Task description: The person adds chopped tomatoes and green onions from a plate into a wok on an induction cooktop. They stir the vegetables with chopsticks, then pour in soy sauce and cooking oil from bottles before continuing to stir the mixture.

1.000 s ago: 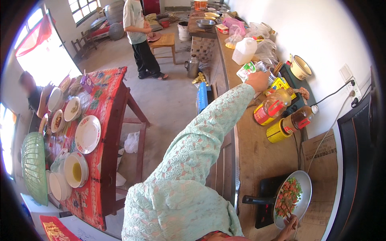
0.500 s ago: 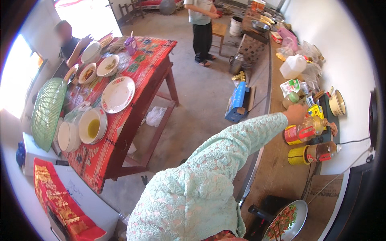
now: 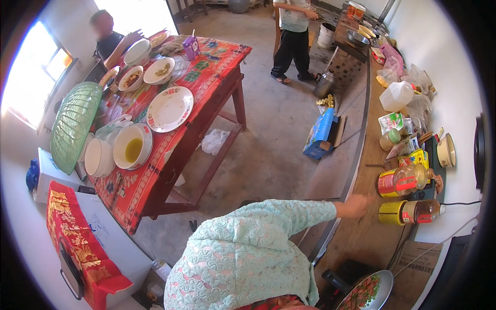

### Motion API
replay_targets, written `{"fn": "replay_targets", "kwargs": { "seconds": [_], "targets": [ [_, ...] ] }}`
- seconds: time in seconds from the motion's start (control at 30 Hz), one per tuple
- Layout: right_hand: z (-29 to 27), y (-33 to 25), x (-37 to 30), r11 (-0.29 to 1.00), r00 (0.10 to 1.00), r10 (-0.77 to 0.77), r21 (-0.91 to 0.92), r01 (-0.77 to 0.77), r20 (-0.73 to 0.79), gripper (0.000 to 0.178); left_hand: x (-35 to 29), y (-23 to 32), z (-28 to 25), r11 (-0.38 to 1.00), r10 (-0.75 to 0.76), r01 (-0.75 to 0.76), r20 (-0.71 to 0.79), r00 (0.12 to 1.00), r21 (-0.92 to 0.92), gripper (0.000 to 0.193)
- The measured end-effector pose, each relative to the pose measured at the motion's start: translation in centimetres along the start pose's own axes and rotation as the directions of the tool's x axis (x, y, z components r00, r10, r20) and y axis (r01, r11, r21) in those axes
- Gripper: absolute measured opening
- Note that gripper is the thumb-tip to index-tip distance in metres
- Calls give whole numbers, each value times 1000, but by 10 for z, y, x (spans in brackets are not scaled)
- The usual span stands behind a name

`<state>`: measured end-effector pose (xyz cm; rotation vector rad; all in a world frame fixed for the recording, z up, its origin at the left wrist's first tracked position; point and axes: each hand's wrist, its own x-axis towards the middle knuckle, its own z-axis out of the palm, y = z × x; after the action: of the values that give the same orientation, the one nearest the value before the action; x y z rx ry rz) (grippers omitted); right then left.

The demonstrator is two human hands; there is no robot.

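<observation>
My left arm in a pale green lace sleeve reaches right across my body. My left hand (image 3: 356, 205) rests on the wooden counter (image 3: 361, 237) near its front edge, fingers loosely out, with nothing seen in it. Just to its right stand a yellow tin (image 3: 390, 212) and a dark oil bottle (image 3: 422, 211) lying against it. Behind them are a red-and-yellow tin (image 3: 387, 183) and a golden oil bottle (image 3: 411, 178). A pan of chopped red and green food (image 3: 369, 292) sits on a black burner at the lower right. My right hand is out of view.
A table with a red patterned cloth (image 3: 134, 191) holds plates, bowls and a green mesh cover (image 3: 72, 126). A blue box (image 3: 323, 132) lies on the concrete floor. One person stands at the back (image 3: 294, 36), another sits behind the table (image 3: 106, 36). A white jug (image 3: 395, 95) is on the counter.
My left hand has drawn back from the packets and bottles further along the counter to the near counter edge. The view has swung left, and my right hand by the pan has left it.
</observation>
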<state>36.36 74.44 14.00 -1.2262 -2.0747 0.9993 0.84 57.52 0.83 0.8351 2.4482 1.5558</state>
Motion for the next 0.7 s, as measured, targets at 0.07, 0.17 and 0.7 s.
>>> {"fn": "replay_targets", "kwargs": {
  "seconds": [0.07, 0.17, 0.7],
  "targets": [
    [-4, 6, -1, 1000, 1000, 2, 12, -1, -15, 41, -8, -3, 18, 998, 66, -65, -19, 998, 6, 42],
    [-18, 19, -3, 999, 998, 19, 37, -17, -62, 41, -18, -7, 32, 970, 243, -239, -81, 967, 52, 39],
    [-23, 81, -12, 973, 980, -36, 217, 79, -194, 37, -48, -12, 52, 967, 232, -216, -121, 965, 134, 29]
  ]
}}
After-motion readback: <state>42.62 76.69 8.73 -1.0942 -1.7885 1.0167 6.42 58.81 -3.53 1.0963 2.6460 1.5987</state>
